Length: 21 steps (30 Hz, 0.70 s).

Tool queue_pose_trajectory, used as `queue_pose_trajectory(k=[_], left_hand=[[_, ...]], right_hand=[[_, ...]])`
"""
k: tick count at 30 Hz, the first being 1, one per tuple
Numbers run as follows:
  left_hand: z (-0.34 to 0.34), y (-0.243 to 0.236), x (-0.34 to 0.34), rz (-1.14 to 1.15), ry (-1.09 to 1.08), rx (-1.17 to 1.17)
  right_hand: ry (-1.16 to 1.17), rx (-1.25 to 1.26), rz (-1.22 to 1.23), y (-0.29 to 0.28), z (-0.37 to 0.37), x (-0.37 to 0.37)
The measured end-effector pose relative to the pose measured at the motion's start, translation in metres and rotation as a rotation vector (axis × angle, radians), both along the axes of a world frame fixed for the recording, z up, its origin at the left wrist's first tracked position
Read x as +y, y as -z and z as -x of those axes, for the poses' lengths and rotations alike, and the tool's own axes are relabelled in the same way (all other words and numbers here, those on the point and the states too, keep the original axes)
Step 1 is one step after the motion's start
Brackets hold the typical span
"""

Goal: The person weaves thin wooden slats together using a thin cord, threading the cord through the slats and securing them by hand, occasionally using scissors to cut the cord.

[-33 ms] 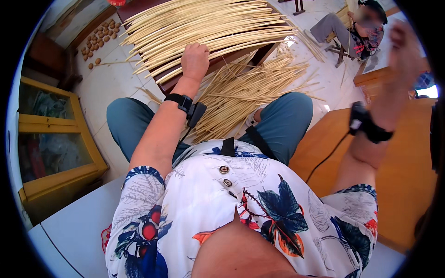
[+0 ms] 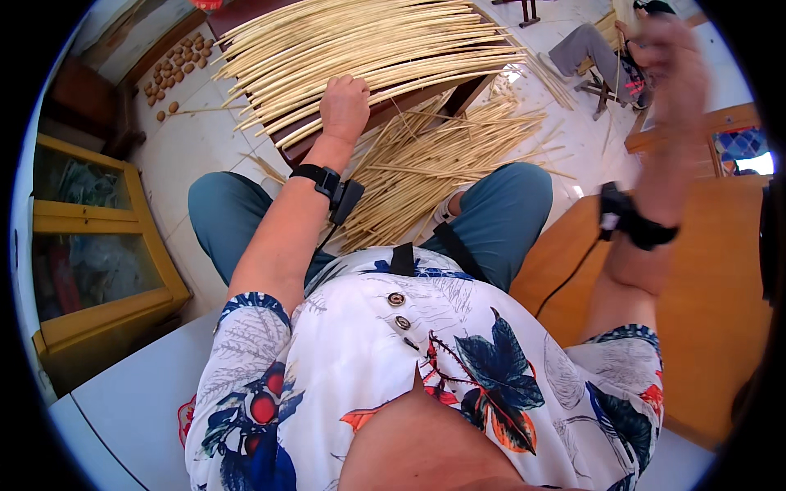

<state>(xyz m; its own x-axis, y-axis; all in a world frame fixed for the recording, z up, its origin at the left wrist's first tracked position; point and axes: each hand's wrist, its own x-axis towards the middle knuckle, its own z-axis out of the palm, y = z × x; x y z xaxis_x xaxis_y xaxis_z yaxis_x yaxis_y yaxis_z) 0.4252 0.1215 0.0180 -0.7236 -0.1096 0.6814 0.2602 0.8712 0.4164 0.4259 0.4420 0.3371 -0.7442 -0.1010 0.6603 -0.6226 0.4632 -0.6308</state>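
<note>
Head view: right hand [image 2: 675, 74] just swung inward, now hiding more of the seated co-worker [image 2: 583, 51]. Too blurry, can't tell if it's spread or gripping. Left hand [image 2: 345, 108] hasn't budged, fingers curled by the near edge of the pale sticks [image 2: 368, 47] on the dark table [image 2: 296, 147]; any pinch is hidden. Row looks unchanged, so no visible progress imo.

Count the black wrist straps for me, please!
2: one wrist strap sits below the left hand, which is at the pale sticks; the other strap sits below the raised, blurred right hand. More may be hidden on the seated co-worker.
</note>
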Motion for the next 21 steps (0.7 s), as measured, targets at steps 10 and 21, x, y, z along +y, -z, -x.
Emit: queue_pose_trajectory(k=[10,21], left_hand=[[0.0,0.002,0.0,0.069,-0.028,0.052],[0.021,0.009,-0.015,0.014,0.029,0.092]], right_hand=[[-0.065,-0.784,0.33,0.318,0.081,-0.107],[0.348,-0.553,-0.862,0.313,0.12,-0.116]])
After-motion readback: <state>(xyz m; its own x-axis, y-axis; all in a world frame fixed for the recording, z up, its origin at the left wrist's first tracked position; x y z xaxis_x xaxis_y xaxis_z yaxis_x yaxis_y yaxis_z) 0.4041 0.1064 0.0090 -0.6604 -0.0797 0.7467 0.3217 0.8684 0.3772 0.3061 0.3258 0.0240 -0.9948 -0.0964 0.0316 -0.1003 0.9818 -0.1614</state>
